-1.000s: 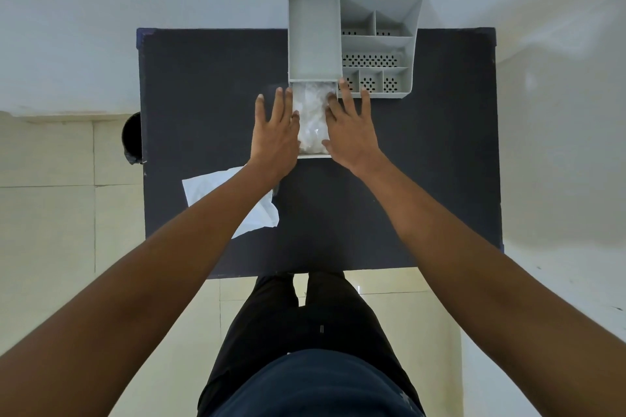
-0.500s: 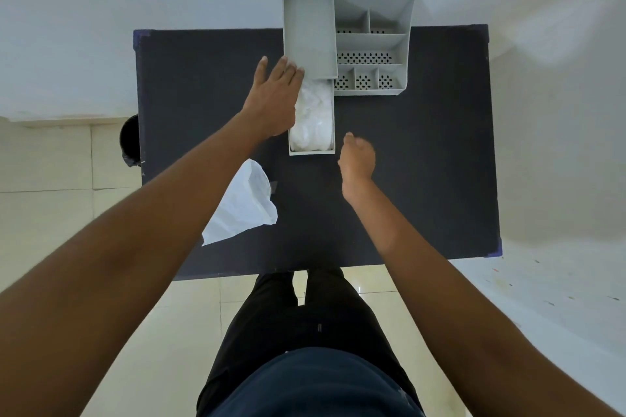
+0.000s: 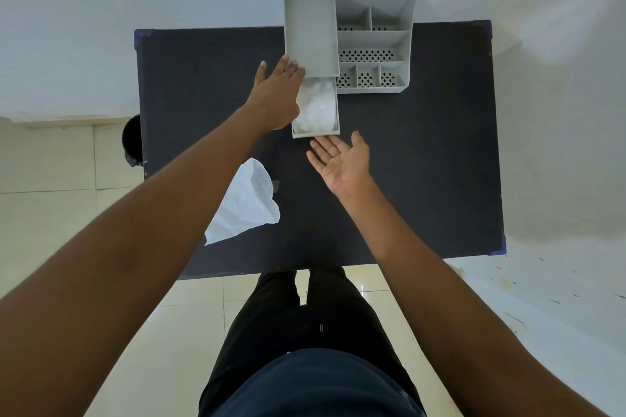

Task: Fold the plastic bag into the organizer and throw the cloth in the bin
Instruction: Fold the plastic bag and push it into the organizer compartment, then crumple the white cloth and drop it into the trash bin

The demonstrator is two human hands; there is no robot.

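A grey organizer (image 3: 374,41) stands at the far edge of the dark table (image 3: 423,162). Its drawer (image 3: 315,135) is pulled out toward me, and the folded clear plastic bag (image 3: 318,107) lies inside it. My left hand (image 3: 276,93) rests flat against the organizer's left side, fingers touching its front corner, holding nothing. My right hand (image 3: 340,162) hovers palm up just in front of the drawer, fingers spread and empty. A white cloth (image 3: 245,205) lies crumpled on the table near my left forearm.
A black bin (image 3: 132,140) stands on the tiled floor just past the table's left edge. The organizer's right side has several small perforated compartments. My legs are at the table's near edge.
My right hand has turned palm up and spread its fingers, moving closer to the drawer front. My left hand stays against the organizer's left side.
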